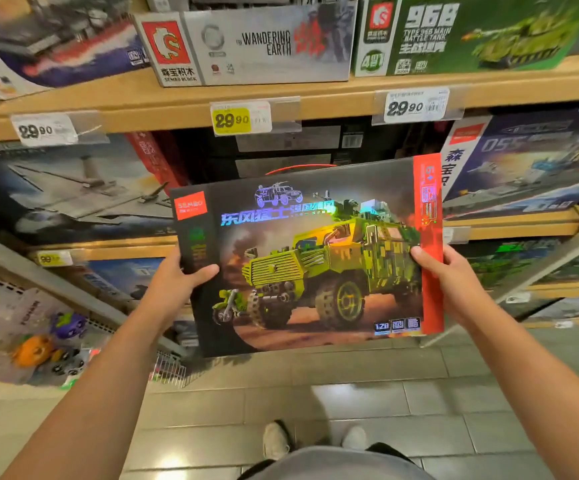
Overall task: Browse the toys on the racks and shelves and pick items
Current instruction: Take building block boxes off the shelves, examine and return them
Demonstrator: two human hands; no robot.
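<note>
Both hands are on a big dark building-block box [310, 258] with a green armoured truck on the front, held up flat and a bit tilted in front of the shelves: the left hand [173, 282] grips its left edge with the thumb curled over the front, the right hand [449, 275] pinches the red strip on the right edge the same way, other fingers hidden behind. Just behind it is a wooden shelf [350, 95] with 29.90 price tags [241, 117], carrying a grey Wandering Earth box [246, 46] and a green tank box [471, 32]. Down on the near left hang bagged toy cars [38, 341], and grey floor tiles [350, 393] are below.
</note>
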